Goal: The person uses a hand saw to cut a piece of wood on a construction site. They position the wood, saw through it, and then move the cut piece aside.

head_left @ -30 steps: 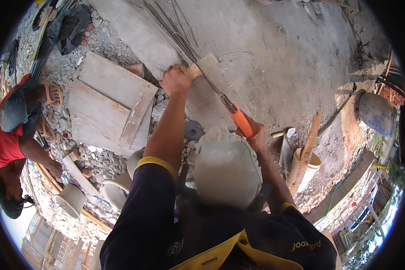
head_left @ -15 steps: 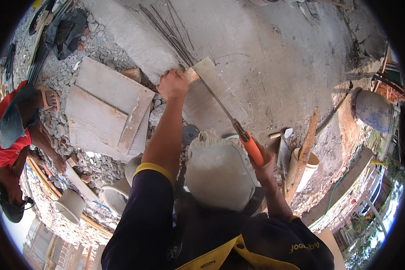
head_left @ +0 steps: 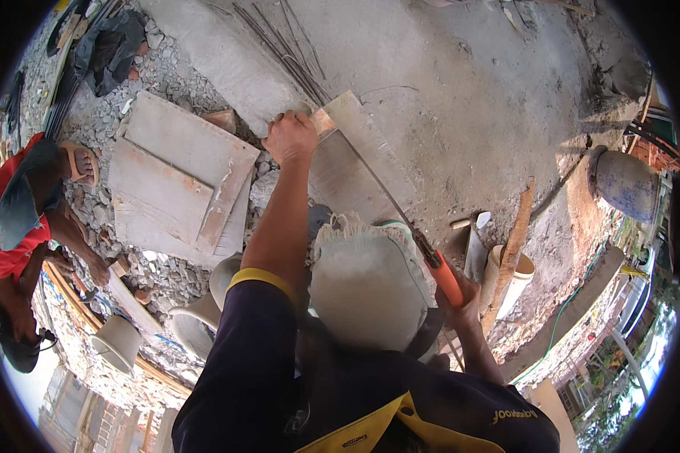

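Observation:
My left hand (head_left: 289, 142) has curled fingers beside a small wooden block (head_left: 322, 121) on a thin board (head_left: 378, 170); what it grips is hidden. My right hand (head_left: 465, 302) is closed on the orange handle (head_left: 447, 281) of a metal tool (head_left: 429, 249). A long steel rod (head_left: 370, 172) slants from the block to the tool's head. More thin rods (head_left: 291, 57) lie beyond the block on the concrete. A pale, fringed fabric shape (head_left: 366, 291) is between my forearms.
A crouching co-worker in red (head_left: 11, 253) is at left on rubble (head_left: 159, 68). Nearby are stacked grey boards (head_left: 166, 196), buckets (head_left: 117, 340) and black plastic (head_left: 106, 53). At right are a rough timber (head_left: 517, 241), a white container (head_left: 515, 294) and a rounded metal vessel (head_left: 627, 189).
My right hand and the orange-handled tool have moved down and rightward, toward me, along the line of the rod. My left hand stays at the block, shifted only slightly.

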The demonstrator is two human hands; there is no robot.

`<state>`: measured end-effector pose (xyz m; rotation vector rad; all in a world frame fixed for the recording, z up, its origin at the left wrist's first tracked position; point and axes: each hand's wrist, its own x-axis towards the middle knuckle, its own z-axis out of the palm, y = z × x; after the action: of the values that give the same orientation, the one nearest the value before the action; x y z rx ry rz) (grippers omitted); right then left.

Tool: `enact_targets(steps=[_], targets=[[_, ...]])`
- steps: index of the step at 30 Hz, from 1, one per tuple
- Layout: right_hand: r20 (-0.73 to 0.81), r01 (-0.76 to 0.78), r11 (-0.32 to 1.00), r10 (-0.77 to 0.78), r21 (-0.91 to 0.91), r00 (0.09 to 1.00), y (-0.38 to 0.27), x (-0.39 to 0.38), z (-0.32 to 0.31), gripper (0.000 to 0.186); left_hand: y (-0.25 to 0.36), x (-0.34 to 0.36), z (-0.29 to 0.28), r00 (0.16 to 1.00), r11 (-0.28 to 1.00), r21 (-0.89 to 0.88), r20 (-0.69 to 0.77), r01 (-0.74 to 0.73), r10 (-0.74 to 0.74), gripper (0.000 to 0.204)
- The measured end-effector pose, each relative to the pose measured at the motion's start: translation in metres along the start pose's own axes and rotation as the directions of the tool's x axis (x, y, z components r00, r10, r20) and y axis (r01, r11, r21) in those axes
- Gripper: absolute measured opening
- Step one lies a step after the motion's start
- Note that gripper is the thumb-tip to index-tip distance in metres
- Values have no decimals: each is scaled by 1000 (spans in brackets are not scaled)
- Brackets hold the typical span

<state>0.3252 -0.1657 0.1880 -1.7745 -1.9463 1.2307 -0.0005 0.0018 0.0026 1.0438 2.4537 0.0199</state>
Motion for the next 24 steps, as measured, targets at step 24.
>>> enact_targets(steps=[24], targets=[[-20, -62, 969, 69, 241, 997, 10, 57, 42, 47, -3, -3, 4, 997, 999, -43, -75, -9, 6, 36]])
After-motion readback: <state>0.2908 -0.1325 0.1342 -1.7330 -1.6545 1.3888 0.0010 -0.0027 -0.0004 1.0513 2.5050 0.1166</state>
